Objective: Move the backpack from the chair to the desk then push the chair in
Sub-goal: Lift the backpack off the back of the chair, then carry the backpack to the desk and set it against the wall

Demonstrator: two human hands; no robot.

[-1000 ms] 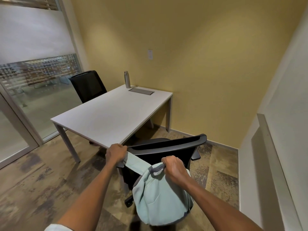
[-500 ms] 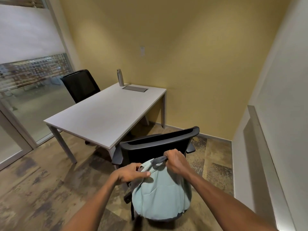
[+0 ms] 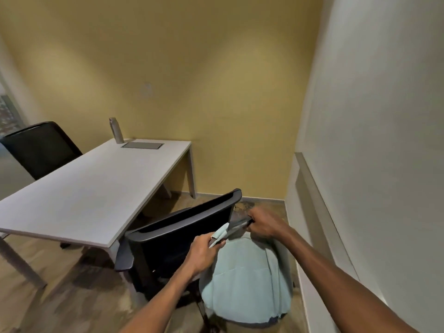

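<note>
The dark top handle point(image 3: 237, 226) is gripped by the right hand point(image 3: 265, 225); a mint strap point(image 3: 219, 234) is clenched in the left hand point(image 3: 204, 252). The soft, sagging backpack point(image 3: 245, 280) hangs behind the chair point(image 3: 177, 227), off the desk point(image 3: 91, 195); probably light, best carried by that handle.

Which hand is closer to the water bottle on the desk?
Left. The left hand holds a backpack strap on the side toward the water bottle; the right hand grips the top handle, farther right.
</note>
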